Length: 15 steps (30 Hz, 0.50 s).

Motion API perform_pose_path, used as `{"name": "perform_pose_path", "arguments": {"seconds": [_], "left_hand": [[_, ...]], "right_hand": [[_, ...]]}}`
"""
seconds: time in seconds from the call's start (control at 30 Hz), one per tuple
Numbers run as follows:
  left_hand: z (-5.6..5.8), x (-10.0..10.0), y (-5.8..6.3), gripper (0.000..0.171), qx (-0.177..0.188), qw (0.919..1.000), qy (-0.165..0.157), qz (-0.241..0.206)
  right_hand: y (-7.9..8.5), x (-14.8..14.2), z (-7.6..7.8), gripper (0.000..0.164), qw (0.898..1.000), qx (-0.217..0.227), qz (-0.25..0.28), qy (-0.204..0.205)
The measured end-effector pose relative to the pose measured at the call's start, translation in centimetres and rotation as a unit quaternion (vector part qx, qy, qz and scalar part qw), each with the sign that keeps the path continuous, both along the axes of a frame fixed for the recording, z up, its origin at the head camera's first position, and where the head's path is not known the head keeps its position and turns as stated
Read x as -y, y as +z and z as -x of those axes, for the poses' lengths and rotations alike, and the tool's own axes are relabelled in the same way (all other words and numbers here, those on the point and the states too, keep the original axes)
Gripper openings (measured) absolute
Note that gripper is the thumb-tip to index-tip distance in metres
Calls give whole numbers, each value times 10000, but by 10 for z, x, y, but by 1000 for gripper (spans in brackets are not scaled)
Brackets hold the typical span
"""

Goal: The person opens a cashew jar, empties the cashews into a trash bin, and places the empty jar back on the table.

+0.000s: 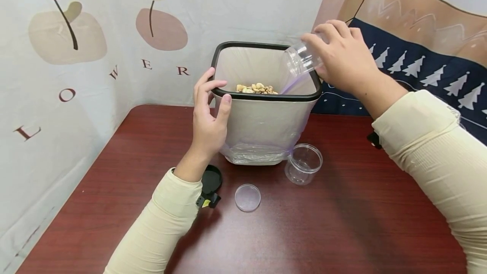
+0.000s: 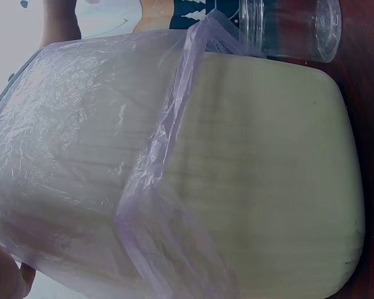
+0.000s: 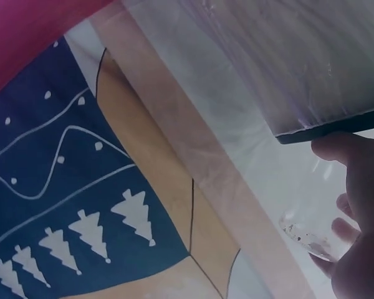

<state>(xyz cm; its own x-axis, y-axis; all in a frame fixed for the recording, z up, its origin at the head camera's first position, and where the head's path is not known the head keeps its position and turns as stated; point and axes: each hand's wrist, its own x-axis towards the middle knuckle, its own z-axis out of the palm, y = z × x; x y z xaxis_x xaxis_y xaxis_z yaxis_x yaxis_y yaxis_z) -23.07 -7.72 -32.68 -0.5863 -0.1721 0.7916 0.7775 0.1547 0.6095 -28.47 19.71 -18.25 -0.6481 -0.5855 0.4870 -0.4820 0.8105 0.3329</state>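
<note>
A pale trash bin point(image 1: 266, 126) with a black rim stands on the table, lined with a thin purple-tinted plastic bag point(image 2: 156, 162). Nuts or similar beige pieces point(image 1: 256, 89) show inside it. My left hand point(image 1: 209, 117) holds the bin's front left corner, fingertips at the rim and thumb on the front wall. Above the right side of the rim, my right hand point(image 1: 344, 56) grips a clear plastic jar point(image 1: 302, 59), its mouth tipped inward over the bin. In the right wrist view, small crumbs cling near the jar's bottom point(image 3: 302, 237).
Another clear jar point(image 1: 303, 164), lidless, stands against the bin's front right. A clear round lid point(image 1: 247, 198) lies on the table in front. Partly behind my left wrist is a black round object point(image 1: 212, 179). Printed cloth point(image 1: 247, 7) hangs behind the table.
</note>
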Motion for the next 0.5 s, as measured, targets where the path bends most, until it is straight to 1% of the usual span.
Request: {"name": "perform_pose_path", "arguments": {"seconds": [0.13,0.3,0.5], "left_hand": [[0,0,-1,31,2,10000,49,68],[0,0,0,31,-54,9999,93,111],[0,1,1,31,-66,9999,97,75]], "right_hand": [[-5,-2,-1,55,9997,-99,204,15],[-10,-2,-2,58,9991,-228,360,42],[-15,0,-3,60,9971,-164,740,-53]]}}
